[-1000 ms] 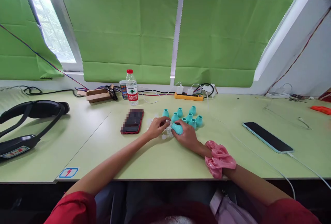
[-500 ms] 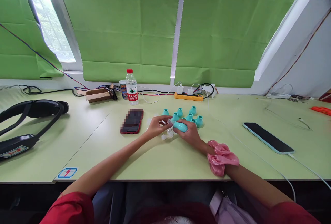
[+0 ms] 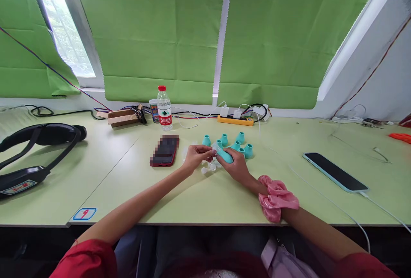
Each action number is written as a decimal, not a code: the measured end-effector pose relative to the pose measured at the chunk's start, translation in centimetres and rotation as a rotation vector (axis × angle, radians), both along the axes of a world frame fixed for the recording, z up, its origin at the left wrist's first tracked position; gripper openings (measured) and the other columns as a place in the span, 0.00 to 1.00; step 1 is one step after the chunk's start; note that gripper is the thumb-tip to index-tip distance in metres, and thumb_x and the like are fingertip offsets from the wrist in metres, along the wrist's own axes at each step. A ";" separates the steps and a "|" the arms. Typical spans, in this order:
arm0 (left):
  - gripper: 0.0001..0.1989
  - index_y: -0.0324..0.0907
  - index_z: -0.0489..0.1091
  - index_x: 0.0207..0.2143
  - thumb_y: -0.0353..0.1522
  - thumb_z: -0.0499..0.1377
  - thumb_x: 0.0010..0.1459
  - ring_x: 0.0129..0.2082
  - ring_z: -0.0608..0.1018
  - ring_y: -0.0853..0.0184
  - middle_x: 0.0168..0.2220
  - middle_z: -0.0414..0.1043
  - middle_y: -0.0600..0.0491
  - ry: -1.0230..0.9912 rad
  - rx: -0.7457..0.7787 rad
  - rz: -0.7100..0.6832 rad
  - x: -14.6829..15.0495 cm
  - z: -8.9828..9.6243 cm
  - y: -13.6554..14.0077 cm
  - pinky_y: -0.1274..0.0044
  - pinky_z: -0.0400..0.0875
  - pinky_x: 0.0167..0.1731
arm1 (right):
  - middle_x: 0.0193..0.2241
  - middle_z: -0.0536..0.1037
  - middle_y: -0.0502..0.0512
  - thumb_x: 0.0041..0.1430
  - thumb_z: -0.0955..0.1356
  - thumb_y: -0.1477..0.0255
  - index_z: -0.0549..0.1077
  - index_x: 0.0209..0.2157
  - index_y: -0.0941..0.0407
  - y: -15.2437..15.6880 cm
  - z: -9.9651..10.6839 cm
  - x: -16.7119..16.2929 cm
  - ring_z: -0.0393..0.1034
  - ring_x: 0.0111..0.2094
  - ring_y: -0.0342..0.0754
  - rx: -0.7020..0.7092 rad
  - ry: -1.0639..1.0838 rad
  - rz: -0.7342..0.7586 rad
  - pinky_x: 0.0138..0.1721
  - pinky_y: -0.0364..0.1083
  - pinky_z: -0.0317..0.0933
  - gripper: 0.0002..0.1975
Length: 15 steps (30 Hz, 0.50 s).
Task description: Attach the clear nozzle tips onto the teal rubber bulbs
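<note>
My right hand (image 3: 238,166) is wrapped around a teal, rounded, hollow-looking piece (image 3: 225,155), tilted with its narrow end toward the left. At that end, the fingertips of my left hand (image 3: 195,157) pinch a small clear plastic piece (image 3: 215,146), partly hidden by the fingers. Whether the two pieces are joined, I cannot tell. Several teal bottle-shaped pieces (image 3: 248,150) with open necks stand just behind my hands. Below my fingers, more small clear plastic parts (image 3: 211,166) lie on the table.
A red-edged phone (image 3: 164,152) lies left of my hands, with a water bottle (image 3: 165,113) and a cup (image 3: 154,111) behind it. At the back is a yellow power strip (image 3: 235,120). To the right, a charging phone (image 3: 335,172); far left, a black headset (image 3: 41,154).
My left fingertips have closed in at the narrow end of the teal piece, and the clear piece now points up and away. My right hand keeps its grip.
</note>
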<state>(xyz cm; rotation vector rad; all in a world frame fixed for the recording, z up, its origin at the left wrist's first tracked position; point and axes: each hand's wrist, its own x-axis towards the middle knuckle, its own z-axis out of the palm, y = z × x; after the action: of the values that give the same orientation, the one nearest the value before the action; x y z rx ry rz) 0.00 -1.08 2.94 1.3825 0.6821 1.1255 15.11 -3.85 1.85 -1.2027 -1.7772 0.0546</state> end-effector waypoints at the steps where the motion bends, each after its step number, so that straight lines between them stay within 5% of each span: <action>1: 0.14 0.33 0.71 0.26 0.37 0.62 0.39 0.21 0.71 0.72 0.22 0.71 0.50 0.003 0.010 0.005 0.0 0.0 0.0 0.78 0.67 0.24 | 0.24 0.70 0.53 0.49 0.63 0.65 0.67 0.27 0.58 0.0 -0.1 0.0 0.63 0.27 0.45 0.004 -0.003 -0.025 0.30 0.43 0.57 0.10; 15: 0.13 0.33 0.71 0.24 0.37 0.61 0.41 0.22 0.69 0.73 0.23 0.69 0.50 -0.017 -0.071 -0.110 -0.3 -0.1 0.3 0.79 0.65 0.25 | 0.24 0.70 0.52 0.47 0.63 0.66 0.65 0.29 0.57 0.2 -0.5 0.0 0.63 0.25 0.44 -0.019 -0.012 0.000 0.28 0.43 0.57 0.09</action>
<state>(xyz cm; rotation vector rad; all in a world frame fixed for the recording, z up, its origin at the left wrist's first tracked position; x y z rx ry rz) -0.31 -0.82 2.88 1.3327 0.6206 1.0158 15.07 -3.67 1.38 -1.2191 -1.7904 0.0651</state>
